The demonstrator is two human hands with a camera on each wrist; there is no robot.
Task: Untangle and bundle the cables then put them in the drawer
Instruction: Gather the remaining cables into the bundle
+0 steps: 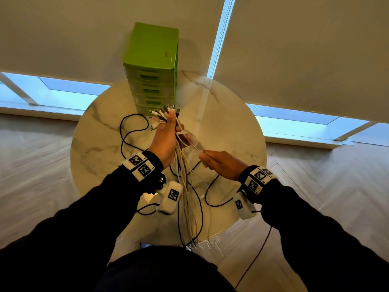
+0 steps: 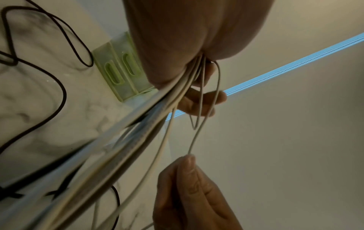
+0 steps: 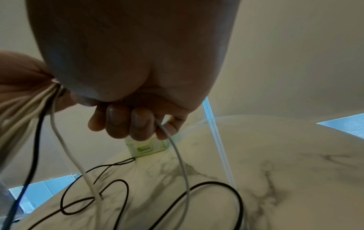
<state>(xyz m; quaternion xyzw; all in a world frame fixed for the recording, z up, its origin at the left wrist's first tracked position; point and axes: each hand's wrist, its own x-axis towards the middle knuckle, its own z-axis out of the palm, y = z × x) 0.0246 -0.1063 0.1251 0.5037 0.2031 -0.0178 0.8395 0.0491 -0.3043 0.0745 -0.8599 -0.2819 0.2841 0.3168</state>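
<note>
Dark sleeves (image 1: 88, 211) reach in; left hand (image 1: 163, 140) grips the white and black cables (image 1: 185, 186) by their plugs above the round marble table (image 1: 231, 127), letting them hang straight, while right hand (image 1: 221, 165) pinches one thin white cable (image 1: 194, 145) to tease it free; green plastic drawer tower (image 1: 152, 68) waits at the far side

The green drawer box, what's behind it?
Behind the green drawer box hangs a pale window blind, with a bright strip of window under its edge. The box hides whatever is directly behind it.
</note>
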